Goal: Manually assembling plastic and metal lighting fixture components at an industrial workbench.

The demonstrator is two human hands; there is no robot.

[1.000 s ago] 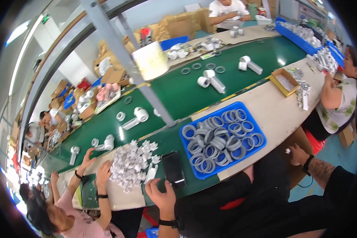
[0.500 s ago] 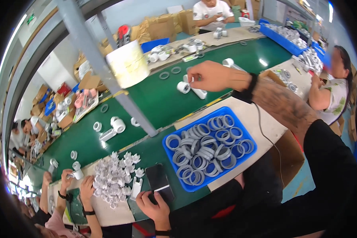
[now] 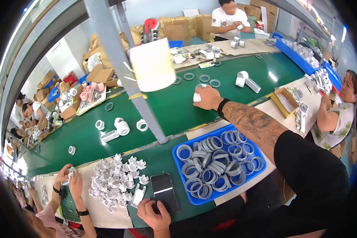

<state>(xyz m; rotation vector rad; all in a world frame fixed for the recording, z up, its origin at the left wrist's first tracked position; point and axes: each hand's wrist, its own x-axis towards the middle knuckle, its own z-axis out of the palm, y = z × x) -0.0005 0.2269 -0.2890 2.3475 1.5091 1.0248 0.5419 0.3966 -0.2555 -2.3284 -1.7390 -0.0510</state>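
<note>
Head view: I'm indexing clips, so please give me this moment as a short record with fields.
Right hand: on a white part over the green belt, grip partly hidden
Left hand: near the black flat device, nothing visibly held
Blue tray: holds grey rings
Small white parts: in a pile, left of the device

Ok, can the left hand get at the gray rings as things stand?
Probably yes: the left hand rests beside a flat-lying black phone, seemingly holding nothing, and the blue tray is close by on its right, open-topped, with the gray rings uncovered.
</note>
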